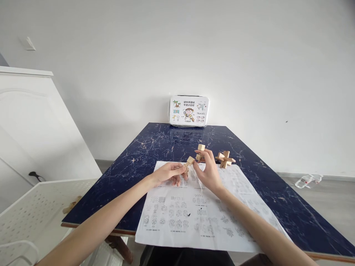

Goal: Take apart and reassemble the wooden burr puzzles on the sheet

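Note:
My left hand (168, 173) is closed on a notched wooden puzzle piece (190, 160), pinched between thumb and fingers and tilted up to the right. My right hand (208, 173) grips a second notched wooden piece (201, 147), held upright, and its thumb is close to the first piece. Whether the thumb touches that piece I cannot tell. Both hands are above the far part of a printed sheet (180, 238) with small puzzle diagrams. Just right of my right hand stands a cross-shaped wooden interlocking puzzle (226, 160) at the sheet's far edge.
The dark blue marbled table (133, 155) reaches to the wall. A white cartoon-printed case (189, 111) leans there. At the left, a white perforated basket (33, 199) holds wooden pieces (71, 205) beside a white cabinet (36, 122). Clear plastic packaging (307, 180) lies on the floor at right.

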`<state>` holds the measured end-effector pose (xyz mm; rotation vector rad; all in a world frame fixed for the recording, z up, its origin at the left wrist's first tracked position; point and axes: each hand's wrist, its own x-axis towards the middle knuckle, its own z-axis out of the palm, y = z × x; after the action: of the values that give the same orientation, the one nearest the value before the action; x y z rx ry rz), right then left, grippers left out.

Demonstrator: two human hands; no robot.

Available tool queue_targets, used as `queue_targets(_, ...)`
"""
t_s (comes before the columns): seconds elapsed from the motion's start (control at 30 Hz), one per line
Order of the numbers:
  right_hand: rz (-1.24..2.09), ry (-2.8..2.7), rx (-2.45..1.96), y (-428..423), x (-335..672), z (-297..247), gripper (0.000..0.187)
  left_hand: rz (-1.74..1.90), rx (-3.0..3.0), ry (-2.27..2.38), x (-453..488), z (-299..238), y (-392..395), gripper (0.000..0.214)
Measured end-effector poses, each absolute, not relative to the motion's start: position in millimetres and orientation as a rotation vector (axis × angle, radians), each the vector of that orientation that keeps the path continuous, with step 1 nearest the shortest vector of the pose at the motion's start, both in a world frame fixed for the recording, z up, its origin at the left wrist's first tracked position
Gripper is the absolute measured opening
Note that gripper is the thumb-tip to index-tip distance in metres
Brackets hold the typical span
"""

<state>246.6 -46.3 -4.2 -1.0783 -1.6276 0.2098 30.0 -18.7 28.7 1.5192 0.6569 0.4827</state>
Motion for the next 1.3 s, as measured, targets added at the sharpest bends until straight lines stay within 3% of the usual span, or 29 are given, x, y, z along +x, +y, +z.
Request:
queue_targets(0.13,0.391,-1.557,-1.088,-44,248,-6,0.027,0.514,1.507,0.697,30,28,-18,0.047)
queue_targets(0.43,0.839,-1.528,-0.882,-40,242,-13,0.042,0.719,1.383,0.922,33,22,-13,0.050)
queue_targets(0.57,0.798,-1.672,-0.947,-44,240,-12,0.035,0.700,1.425,0.911,32,20,-13,0.051)
queue_targets(0.8,0.405,-1.764,-1.023,-45,243,-6,0.035,0.678,1.487,0.880,31,18,-12,0.049)
queue_targets(1.3,0.708,-1.640,-1.005,-39,237,-18,0.038,0.625,1.597,0.757,31,19,-16,0.047)
